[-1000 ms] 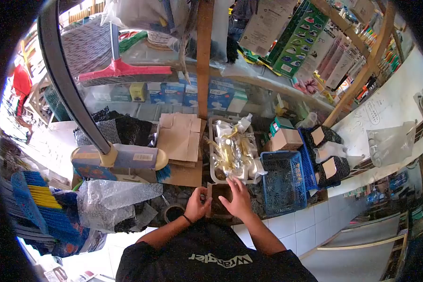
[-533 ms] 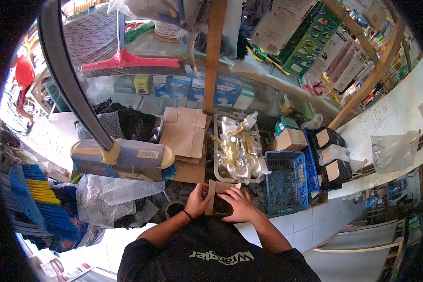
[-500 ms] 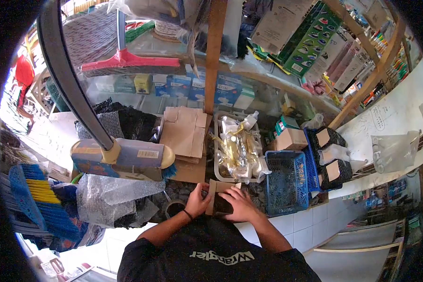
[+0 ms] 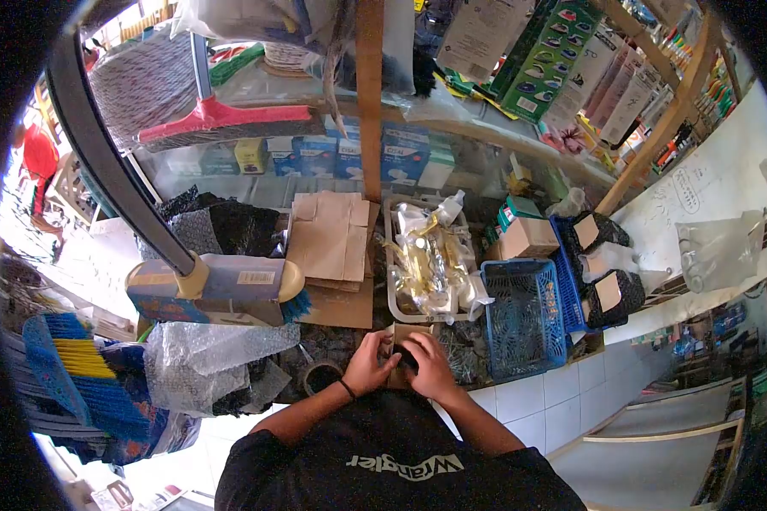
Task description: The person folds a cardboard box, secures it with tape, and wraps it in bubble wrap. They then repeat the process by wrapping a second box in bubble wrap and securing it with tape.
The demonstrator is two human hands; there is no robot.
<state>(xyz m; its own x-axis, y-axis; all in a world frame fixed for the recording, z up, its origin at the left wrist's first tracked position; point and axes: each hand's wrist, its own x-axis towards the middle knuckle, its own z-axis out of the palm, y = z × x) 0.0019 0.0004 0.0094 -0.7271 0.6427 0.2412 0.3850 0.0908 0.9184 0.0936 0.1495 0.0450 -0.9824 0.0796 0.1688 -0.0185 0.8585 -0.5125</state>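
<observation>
Between both hands, close to the body, is a small open cardboard box [image 4: 409, 330]. My left hand [image 4: 370, 364] is closed on the box's left side, thumb toward the opening. On the other side my right hand [image 4: 429, 366] curls over the box, with its fingers at the dark opening. What lies inside the box cannot be made out. Just beyond the box stands a white tray [image 4: 389, 289] of gold-coloured fittings in clear plastic. Flattened cardboard pieces [image 4: 328, 238] are stacked left of the tray. A dark round cup or roll [image 4: 322, 377] sits left of my left hand.
A blue basket [image 4: 524, 319] stands at the right, beside another blue basket with black-wrapped packages [image 4: 615, 291]. Bubble wrap [image 4: 222, 353], a boxed broom head [image 4: 209, 288] and blue brushes [image 4: 72, 358] crowd the left. A wooden post [image 4: 369, 102] rises behind.
My right hand has moved left and curled further over the box, closer to my left hand. The box's raised flaps show less. The view has shifted slightly.
</observation>
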